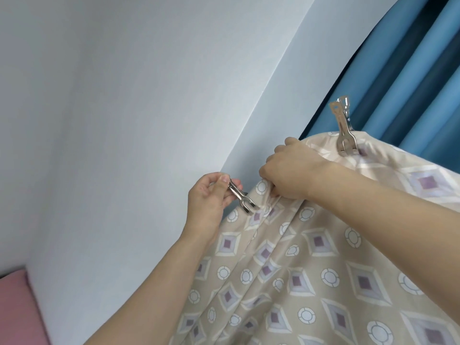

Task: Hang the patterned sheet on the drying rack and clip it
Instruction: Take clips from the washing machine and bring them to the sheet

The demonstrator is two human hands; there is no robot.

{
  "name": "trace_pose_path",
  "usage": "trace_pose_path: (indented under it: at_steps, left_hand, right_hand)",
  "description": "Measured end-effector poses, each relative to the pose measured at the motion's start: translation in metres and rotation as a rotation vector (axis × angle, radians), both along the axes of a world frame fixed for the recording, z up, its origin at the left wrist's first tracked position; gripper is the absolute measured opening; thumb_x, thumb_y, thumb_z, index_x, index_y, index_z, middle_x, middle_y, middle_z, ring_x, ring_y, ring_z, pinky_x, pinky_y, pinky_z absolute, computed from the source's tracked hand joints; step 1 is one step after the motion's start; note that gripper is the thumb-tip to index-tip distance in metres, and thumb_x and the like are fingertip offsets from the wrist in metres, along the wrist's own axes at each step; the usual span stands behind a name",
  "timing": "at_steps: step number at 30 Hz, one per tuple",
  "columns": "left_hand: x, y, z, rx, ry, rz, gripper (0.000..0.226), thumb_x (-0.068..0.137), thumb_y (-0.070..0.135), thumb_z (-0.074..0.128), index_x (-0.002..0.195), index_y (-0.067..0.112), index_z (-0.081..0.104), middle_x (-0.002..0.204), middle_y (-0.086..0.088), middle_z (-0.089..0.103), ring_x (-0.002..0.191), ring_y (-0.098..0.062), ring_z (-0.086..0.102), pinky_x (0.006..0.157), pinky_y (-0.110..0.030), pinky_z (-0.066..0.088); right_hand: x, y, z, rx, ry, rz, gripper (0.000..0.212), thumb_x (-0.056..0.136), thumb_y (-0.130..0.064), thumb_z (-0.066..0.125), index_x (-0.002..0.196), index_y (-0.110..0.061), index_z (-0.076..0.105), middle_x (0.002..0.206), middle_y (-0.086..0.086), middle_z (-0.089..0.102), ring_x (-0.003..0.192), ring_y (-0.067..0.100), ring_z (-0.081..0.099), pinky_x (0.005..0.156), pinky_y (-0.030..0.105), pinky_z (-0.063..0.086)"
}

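the patterned sheet [311, 257], beige with purple diamonds and white rings, hangs draped over a top edge that runs from the lower left up to the upper right; the rack under it is hidden by the cloth. from that edge the fabric falls in long folds toward the bottom right. a metal clip [344, 130] is already fastened on the upper right part of the edge, standing nearly upright, its handles pointing up and its mouth down on the cloth. a second metal clip [240, 197] sits at the lower left end of the edge, its long axis slanting from upper left to lower right, mouth toward the sheet and touching the fabric; whether it bites the cloth cannot be told. the left hand [211, 197] pinches this clip's handles between thumb and fingers. the right hand [293, 170] is closed over a bunched gather of the sheet at the edge, just beside the second clip, knuckles up. behind stand a pale wall [124, 120], a blue curtain [410, 70] at upper right, and something pink [15, 310] in the bottom left corner.
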State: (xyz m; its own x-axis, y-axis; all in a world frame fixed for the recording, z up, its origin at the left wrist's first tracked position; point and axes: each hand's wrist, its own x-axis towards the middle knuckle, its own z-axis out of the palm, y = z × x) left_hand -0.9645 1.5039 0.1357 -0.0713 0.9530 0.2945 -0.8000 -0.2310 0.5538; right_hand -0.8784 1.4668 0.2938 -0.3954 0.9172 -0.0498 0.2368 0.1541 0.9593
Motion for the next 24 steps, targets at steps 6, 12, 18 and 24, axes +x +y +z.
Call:
trace_pose_path:
  at_steps: [6, 12, 18, 24]
  left_hand:
    - [0.015, -0.010, -0.024, -0.034, 0.042, -0.018, 0.010, 0.099, 0.010, 0.052, 0.099, 0.002, 0.058, 0.096, -0.021, 0.072, 0.084, -0.027, 0.071, 0.079, -0.029, 0.057]
    - [0.016, -0.009, -0.032, 0.032, 0.080, -0.073, 0.015, 0.098, 0.013, 0.053, 0.107, 0.001, 0.057, 0.102, -0.019, 0.072, 0.092, -0.021, 0.070, 0.085, -0.028, 0.055]
    - [0.021, -0.006, -0.037, 0.083, 0.032, -0.159, 0.018, 0.094, 0.011, 0.059, 0.111, 0.007, 0.054, 0.103, -0.015, 0.068, 0.093, -0.022, 0.064, 0.091, -0.039, 0.049]
    - [0.021, 0.005, -0.044, 0.104, 0.317, -0.177, 0.029, 0.079, 0.024, 0.069, 0.106, 0.023, 0.060, 0.082, 0.011, 0.069, 0.076, -0.013, 0.057, 0.060, -0.025, 0.044]
  right_hand:
    - [0.005, -0.004, -0.004, 0.065, -0.070, 0.064, 0.006, 0.087, -0.027, 0.049, 0.087, -0.027, 0.055, 0.089, -0.005, 0.062, 0.080, 0.021, 0.044, 0.072, 0.033, 0.023]
    - [0.016, -0.007, -0.010, 0.108, -0.046, 0.105, 0.008, 0.085, -0.027, 0.048, 0.081, -0.025, 0.042, 0.082, -0.003, 0.053, 0.077, 0.024, 0.032, 0.074, 0.035, 0.020]
    - [0.031, 0.000, -0.015, 0.136, -0.015, 0.148, 0.007, 0.081, -0.030, 0.054, 0.085, -0.024, 0.057, 0.074, -0.004, 0.046, 0.077, 0.023, 0.043, 0.078, 0.036, 0.033]
    - [0.030, 0.001, -0.021, 0.201, -0.069, 0.186, 0.010, 0.055, -0.023, 0.069, 0.060, -0.020, 0.060, 0.057, -0.002, 0.050, 0.062, 0.023, 0.050, 0.067, 0.032, 0.040]
